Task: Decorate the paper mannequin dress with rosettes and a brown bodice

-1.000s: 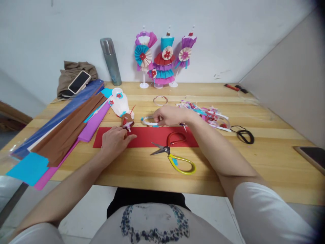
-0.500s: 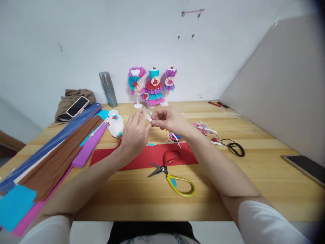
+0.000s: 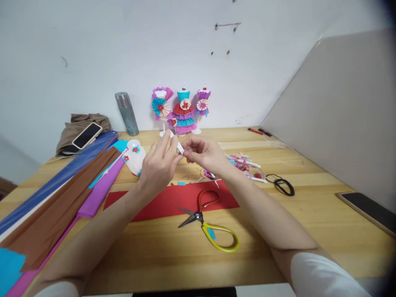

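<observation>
Between my two hands is a narrow white strip (image 3: 180, 148), perhaps paper or tape. My left hand (image 3: 160, 161) has its fingers closed on the strip's upper end. The lower end is pinched in the fingertips of my right hand (image 3: 202, 153). Below them a red paper sheet (image 3: 167, 202) lies flat on the table. Scissors (image 3: 197, 215) with one red and one yellow handle rest over its front edge, blades apart. A small white dress form (image 3: 134, 159) with red and blue flowers lies left of my left hand.
Three paper-dressed mannequins (image 3: 185, 108) stand against the wall beside a flask (image 3: 127, 114). Folded paper in brown (image 3: 62, 206), blue and purple covers the table's left side. Paper scraps (image 3: 244, 164), a black hair tie (image 3: 284, 187) and a phone (image 3: 368, 210) lie to the right.
The view has tilted up slightly, so the table things sit lower in the picture. More of the white strip shows between my hands, which still hold it.
</observation>
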A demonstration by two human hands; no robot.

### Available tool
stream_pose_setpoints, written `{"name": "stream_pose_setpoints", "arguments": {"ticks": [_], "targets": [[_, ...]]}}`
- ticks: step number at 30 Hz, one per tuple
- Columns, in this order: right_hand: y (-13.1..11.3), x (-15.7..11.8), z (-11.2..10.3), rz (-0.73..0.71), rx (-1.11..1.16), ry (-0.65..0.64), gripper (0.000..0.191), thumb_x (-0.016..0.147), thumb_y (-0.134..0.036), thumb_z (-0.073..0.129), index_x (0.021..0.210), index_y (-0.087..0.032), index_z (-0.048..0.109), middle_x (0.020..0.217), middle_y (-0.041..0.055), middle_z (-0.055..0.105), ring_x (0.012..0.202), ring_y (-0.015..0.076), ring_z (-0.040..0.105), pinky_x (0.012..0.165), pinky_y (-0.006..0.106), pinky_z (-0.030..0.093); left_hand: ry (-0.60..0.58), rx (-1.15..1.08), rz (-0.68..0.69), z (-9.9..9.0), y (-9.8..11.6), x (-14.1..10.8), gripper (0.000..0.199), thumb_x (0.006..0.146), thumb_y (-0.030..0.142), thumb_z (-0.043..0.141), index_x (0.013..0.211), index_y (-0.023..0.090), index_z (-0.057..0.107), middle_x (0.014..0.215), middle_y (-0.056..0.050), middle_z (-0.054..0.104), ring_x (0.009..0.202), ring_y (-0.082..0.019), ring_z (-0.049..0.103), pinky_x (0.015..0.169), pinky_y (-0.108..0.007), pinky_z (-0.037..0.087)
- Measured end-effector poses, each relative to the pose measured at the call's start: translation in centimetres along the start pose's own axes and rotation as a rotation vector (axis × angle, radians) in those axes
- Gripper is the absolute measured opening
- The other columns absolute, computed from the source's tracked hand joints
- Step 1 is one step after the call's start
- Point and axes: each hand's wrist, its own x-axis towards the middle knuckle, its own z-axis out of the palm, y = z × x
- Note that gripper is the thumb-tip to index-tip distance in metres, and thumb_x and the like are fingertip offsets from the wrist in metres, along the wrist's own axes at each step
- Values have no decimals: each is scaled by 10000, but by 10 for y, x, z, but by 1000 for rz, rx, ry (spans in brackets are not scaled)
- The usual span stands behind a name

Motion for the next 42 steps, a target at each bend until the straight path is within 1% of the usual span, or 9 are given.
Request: {"name": "stream_pose_setpoints", "arguments": {"ticks": [3,6,11,14,19,22,28,36,42], "targets": [[3,0,-3,-39,-84,-3,93,682,-237,606,750,-174,595,630,-22,551,579,104,497,564,256,396,22,-108,-54,-12,-6,4,290,958,284,545,1157,157,714,1279,-170,695,1103,-270,691,972,-422,558],[6,2,-8,-33,-83,-29,99,660,-222,598,746,-173,603,618,-30,533,582,100,468,558,250,360,75,-330,-324,-25,-16,13,320,919,291,569,1165,162,728,1165,-118,750,1016,-228,717,890,-357,593],[11,5,-12,42,-39,-39,105,628,-209,604,728,-179,593,592,-41,532,573,102,471,566,249,358,-226,-735,-687,-36,-33,24,394,820,391,649,1086,127,770,993,-121,784,725,-189,705,678,-308,581],[13,5,-16,73,-60,-103,105,655,-231,623,743,-177,606,624,-19,589,596,115,526,587,255,394,-316,-770,-710,-37,-37,25,303,767,394,689,906,151,804,772,-70,762,663,-173,659,592,-260,502],[10,1,-13,3,-201,-197,282,767,-383,687,940,-163,657,632,-4,634,567,129,556,546,252,394,-296,-771,-723,-32,-30,22,198,717,350,726,755,163,776,575,1,639,519,-120,534,492,-229,395],[9,0,-8,-66,-251,-111,292,824,-453,647,832,-161,655,647,6,609,580,121,535,541,249,380,-283,-817,-720,-29,-25,23,206,728,352,744,793,161,786,654,-22,687,608,-151,612,587,-258,492],[19,6,-13,-3,-19,-110,333,818,-482,653,756,-155,650,625,3,596,560,102,524,537,236,373,-71,-940,-785,-24,-36,20,357,811,452,706,988,148,769,1048,-111,762,994,-229,694,819,-337,591],[32,9,-19,2,95,-223,391,776,-542,721,796,-153,692,729,31,665,645,119,584,622,251,446,-202,-1132,-917,-23,-39,17,372,887,338,638,1200,139,658,1199,-147,691,918,-176,716,750,-302,612],[39,10,-22,-71,172,-397,453,813,-592,677,867,-143,705,772,60,693,695,149,627,639,270,458,-328,-1255,-806,-20,-38,17,359,836,437,701,1045,145,696,1079,-128,735,921,-208,730,861,-360,600]]}}
